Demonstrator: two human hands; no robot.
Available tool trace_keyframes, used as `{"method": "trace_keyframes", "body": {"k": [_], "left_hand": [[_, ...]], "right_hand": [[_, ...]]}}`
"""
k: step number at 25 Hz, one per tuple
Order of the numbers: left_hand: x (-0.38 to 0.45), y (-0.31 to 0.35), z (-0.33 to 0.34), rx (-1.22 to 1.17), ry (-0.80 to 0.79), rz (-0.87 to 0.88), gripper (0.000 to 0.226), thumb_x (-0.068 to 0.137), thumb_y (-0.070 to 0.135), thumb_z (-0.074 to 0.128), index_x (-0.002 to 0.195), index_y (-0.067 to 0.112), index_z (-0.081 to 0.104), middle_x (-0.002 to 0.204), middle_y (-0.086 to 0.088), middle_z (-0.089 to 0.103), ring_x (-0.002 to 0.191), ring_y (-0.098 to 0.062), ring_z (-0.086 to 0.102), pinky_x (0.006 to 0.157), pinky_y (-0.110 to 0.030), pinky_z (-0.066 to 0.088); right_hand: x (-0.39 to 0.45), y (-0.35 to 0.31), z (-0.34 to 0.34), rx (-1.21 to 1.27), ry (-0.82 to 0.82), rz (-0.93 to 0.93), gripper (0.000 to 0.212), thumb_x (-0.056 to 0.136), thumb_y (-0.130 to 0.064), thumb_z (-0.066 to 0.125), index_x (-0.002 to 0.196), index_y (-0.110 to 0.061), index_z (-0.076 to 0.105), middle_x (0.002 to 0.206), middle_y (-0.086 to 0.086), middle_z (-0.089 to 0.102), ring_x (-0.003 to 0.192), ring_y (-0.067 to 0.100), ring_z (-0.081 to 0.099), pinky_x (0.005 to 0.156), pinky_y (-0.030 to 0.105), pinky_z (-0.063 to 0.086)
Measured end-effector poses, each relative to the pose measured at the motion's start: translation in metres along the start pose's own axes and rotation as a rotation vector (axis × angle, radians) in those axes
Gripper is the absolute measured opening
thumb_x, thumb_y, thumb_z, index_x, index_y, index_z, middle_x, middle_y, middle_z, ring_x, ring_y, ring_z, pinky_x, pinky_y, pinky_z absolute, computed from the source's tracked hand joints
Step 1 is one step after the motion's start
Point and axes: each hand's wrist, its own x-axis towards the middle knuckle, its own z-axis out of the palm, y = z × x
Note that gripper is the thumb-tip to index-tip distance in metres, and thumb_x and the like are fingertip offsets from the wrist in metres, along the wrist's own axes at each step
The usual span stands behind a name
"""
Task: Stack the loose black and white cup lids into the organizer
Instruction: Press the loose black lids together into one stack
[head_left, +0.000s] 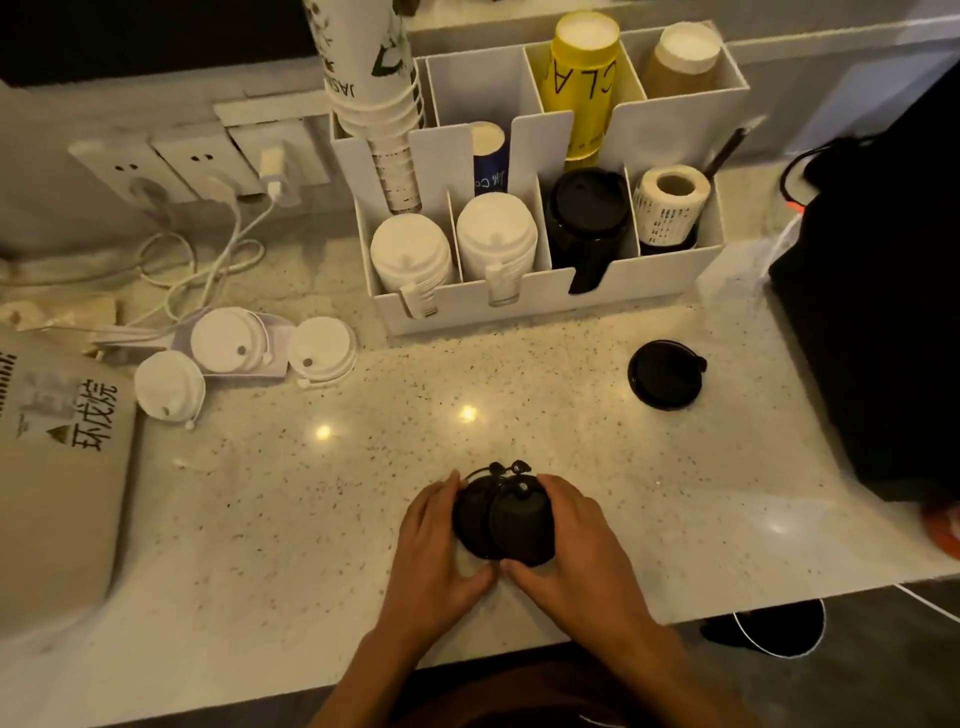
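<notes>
Black lids (506, 519), overlapping near the worktop's (363, 493) front edge, are gathered between the left hand (436, 540) and right hand (566, 540), each grip curled closed around the pile. Rims should be aligned before lifting. Another black lid (666, 374) and three white lids (228, 340) are left loose below the organizer (545, 306).

café counter | organizer (545, 306) of lids | paper cups (584, 78)
</notes>
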Motion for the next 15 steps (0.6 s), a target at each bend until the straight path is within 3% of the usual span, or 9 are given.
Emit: {"method": "trace_keyframes", "body": {"k": [6, 10, 15], "left_hand": [[-0.002, -0.005, 0.005, -0.045, 0.002, -0.025, 0.105, 0.075, 0.05, 0.075, 0.155, 0.032, 0.009, 0.153, -0.005, 0.041, 0.142, -0.02, 0.032, 0.115, -0.045, 0.036], [-0.002, -0.007, 0.005, -0.04, 0.003, 0.007, 0.097, 0.076, 0.05, 0.069, 0.154, 0.018, 0.02, 0.151, -0.008, 0.044, 0.139, -0.025, 0.037, 0.113, -0.051, 0.037], [-0.003, -0.009, 0.002, -0.019, -0.009, 0.05, 0.099, 0.076, 0.048, 0.069, 0.155, 0.019, 0.018, 0.151, -0.008, 0.039, 0.139, -0.016, 0.029, 0.116, -0.04, 0.029]], "right_hand": [[0.008, -0.014, 0.024, -0.112, -0.019, 0.02, 0.088, 0.069, -0.05, 0.073, 0.145, -0.026, 0.035, 0.142, -0.01, 0.048, 0.122, 0.012, 0.045, 0.099, 0.026, 0.046], [0.009, -0.015, 0.03, -0.153, -0.016, 0.042, 0.089, 0.068, -0.051, 0.073, 0.145, -0.023, 0.036, 0.142, -0.008, 0.05, 0.123, 0.014, 0.044, 0.098, 0.029, 0.048], [0.01, -0.015, 0.036, -0.244, -0.01, 0.037, 0.09, 0.069, -0.052, 0.073, 0.145, -0.022, 0.036, 0.143, -0.005, 0.05, 0.126, 0.019, 0.043, 0.097, 0.033, 0.049]]}}
